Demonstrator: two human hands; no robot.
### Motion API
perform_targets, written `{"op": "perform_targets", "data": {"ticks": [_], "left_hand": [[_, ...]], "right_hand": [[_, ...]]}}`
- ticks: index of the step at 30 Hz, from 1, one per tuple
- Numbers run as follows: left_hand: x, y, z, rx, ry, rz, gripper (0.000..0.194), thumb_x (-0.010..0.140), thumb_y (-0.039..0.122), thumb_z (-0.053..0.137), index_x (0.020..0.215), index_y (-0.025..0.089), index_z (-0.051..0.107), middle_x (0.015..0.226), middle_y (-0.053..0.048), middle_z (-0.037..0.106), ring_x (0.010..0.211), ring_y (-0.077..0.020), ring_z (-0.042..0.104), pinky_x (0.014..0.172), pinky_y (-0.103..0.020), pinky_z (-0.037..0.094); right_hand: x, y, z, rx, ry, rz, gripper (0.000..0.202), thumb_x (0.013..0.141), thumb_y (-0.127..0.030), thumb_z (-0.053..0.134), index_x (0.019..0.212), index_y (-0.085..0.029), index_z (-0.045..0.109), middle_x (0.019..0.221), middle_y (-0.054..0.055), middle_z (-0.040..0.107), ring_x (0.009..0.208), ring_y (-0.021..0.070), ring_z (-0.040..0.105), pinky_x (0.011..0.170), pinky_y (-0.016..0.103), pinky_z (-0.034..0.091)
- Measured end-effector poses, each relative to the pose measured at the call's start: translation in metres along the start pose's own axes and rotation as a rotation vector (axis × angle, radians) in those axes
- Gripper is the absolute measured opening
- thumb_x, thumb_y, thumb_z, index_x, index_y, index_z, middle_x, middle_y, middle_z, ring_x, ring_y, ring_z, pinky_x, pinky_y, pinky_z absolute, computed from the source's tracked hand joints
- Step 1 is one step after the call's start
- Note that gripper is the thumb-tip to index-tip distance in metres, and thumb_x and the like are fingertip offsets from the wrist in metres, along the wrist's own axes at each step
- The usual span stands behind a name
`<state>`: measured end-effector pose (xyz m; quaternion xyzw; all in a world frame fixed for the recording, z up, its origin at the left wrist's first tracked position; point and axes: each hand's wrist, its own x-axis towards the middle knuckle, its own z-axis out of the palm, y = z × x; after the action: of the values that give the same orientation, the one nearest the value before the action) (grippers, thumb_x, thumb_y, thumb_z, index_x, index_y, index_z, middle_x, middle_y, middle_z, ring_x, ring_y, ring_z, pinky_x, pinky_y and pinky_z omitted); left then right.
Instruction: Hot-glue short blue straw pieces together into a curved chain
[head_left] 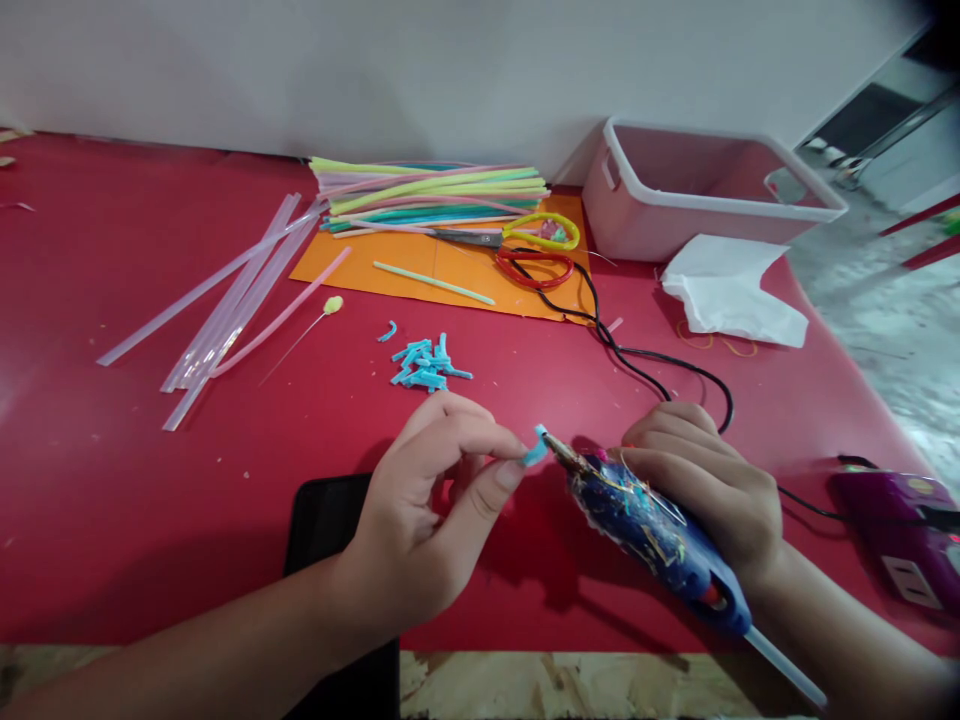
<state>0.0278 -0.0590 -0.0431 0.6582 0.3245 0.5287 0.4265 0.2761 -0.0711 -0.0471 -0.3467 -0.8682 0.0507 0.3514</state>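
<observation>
Between thumb and forefinger, my left hand (442, 500) pinches a short curved blue piece of pipe cleaner (535, 452). My right hand (705, 480) is wrapped round a blue hot glue gun (652, 530), which is smeared with dried glue and bits of fluff. Its metal nozzle points up and left, at or very near the blue piece; whether they touch I cannot tell. A clear glue stick (786, 668) juts from the gun's rear. Beyond my left hand lies a small pile of cut blue pieces (426, 364), with one curved piece (387, 331) apart from it.
Pipe cleaners (435, 190) and scissors (480, 239) lie on an orange sheet (450, 265). Left are glue sticks (225, 300) and a yellow-tipped wire (332, 306). Right are a pink bin (675, 215), white paper (731, 290), a black cord (637, 352) and a purple power strip (892, 530). A phone (330, 520) lies beneath my left arm.
</observation>
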Motion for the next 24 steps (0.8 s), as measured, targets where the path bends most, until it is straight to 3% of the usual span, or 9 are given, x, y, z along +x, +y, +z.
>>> {"op": "perform_targets", "data": {"ticks": [15,18,21,24], "left_hand": [[-0.002,0.001,-0.001,-0.014,-0.008,-0.007,0.009,0.097,0.014,0.062,0.095,0.021,0.068,0.089,-0.002,0.056,0.069,-0.0113,0.054,0.058,-0.024,0.050],[-0.001,0.001,0.000,-0.010,-0.016,-0.006,0.011,0.097,0.012,0.062,0.094,0.021,0.068,0.087,-0.002,0.056,0.068,-0.0116,0.054,0.058,-0.024,0.049],[-0.002,0.001,-0.001,0.008,-0.024,-0.001,0.010,0.097,0.014,0.062,0.094,0.021,0.068,0.085,-0.002,0.057,0.067,-0.0124,0.054,0.056,-0.025,0.049],[-0.003,0.002,-0.001,0.036,-0.057,0.043,0.011,0.096,0.012,0.062,0.097,0.021,0.069,0.087,-0.003,0.058,0.069,-0.0126,0.056,0.057,-0.024,0.049]], "right_hand": [[0.001,0.000,-0.001,-0.052,-0.019,0.017,0.014,0.095,-0.013,0.056,0.105,-0.019,0.063,0.071,0.000,0.060,0.065,0.0173,0.059,0.073,0.038,0.045],[0.000,0.002,0.002,-0.111,-0.058,0.083,0.011,0.096,-0.022,0.054,0.104,-0.020,0.062,0.070,0.001,0.060,0.064,0.0188,0.058,0.072,0.038,0.044],[-0.003,0.004,0.006,-0.245,-0.134,0.208,0.020,0.087,-0.025,0.057,0.107,-0.021,0.060,0.076,0.003,0.066,0.068,0.0223,0.059,0.071,0.038,0.041],[-0.004,0.006,0.010,-0.384,-0.209,0.319,0.042,0.075,-0.016,0.058,0.117,-0.020,0.057,0.086,0.007,0.069,0.080,0.0269,0.060,0.077,0.040,0.041]]}}
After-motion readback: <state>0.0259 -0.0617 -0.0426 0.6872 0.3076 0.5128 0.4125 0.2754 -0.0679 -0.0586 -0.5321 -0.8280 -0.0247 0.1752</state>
